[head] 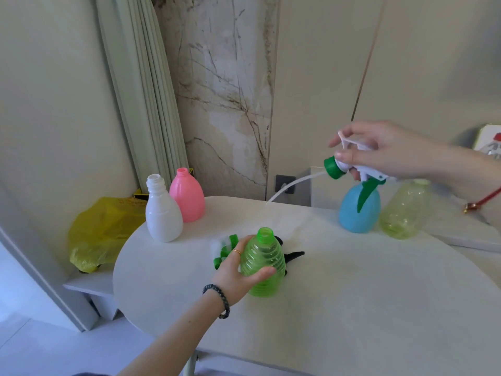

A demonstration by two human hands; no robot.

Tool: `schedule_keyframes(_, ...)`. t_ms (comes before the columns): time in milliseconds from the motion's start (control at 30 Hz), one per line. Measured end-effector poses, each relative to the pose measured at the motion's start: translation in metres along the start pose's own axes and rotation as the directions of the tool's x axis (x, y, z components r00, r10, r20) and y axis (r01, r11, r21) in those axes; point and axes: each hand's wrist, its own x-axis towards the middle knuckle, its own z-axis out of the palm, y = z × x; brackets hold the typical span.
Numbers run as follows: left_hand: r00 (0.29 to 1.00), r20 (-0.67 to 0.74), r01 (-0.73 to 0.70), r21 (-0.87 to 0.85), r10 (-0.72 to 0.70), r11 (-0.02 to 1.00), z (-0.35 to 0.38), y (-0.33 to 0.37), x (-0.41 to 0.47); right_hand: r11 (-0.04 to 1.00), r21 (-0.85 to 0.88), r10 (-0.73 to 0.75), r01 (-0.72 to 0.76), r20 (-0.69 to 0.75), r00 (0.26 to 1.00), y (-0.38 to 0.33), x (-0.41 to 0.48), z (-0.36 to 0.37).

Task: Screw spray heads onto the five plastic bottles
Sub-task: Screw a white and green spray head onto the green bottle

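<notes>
One white-and-green spray head (352, 169) lies near-horizontal in the closed right hand (385, 150), tube toward eight o'clock; left hand (238, 272) grips the upright translucent green ribbed bottle (264, 263).

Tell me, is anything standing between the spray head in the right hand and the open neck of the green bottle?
Nothing visible does. The spray head hangs in the right hand, up and to the right of the green bottle, with only bare table below.

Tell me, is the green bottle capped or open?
Open. The green bottle stands upright in the left hand, its threaded neck bare; the right hand holds the spray head away from it.
</notes>
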Motion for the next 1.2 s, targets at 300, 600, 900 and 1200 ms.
schedule_keyframes(300,1.000,0.001,0.024,0.048,-0.024,0.999,0.003,0.008,-0.003,0.988,-0.133,-0.056,0.077,0.153,0.987,-0.050,0.013,-0.001)
schedule_keyframes(600,0.999,0.001,0.052,0.045,-0.052,0.998,0.002,0.010,-0.004,0.939,-0.305,-0.025,0.161,0.406,0.914,-0.033,0.034,0.093)
schedule_keyframes(900,0.998,0.006,0.066,0.043,-0.066,0.997,0.003,0.009,-0.003,0.857,-0.415,-0.080,0.305,0.477,0.875,-0.033,0.040,0.114)
schedule_keyframes(1200,0.999,-0.008,0.032,0.081,-0.031,0.996,0.004,0.006,-0.001,0.866,-0.500,0.210,0.013,0.386,0.898,-0.039,0.052,0.132)
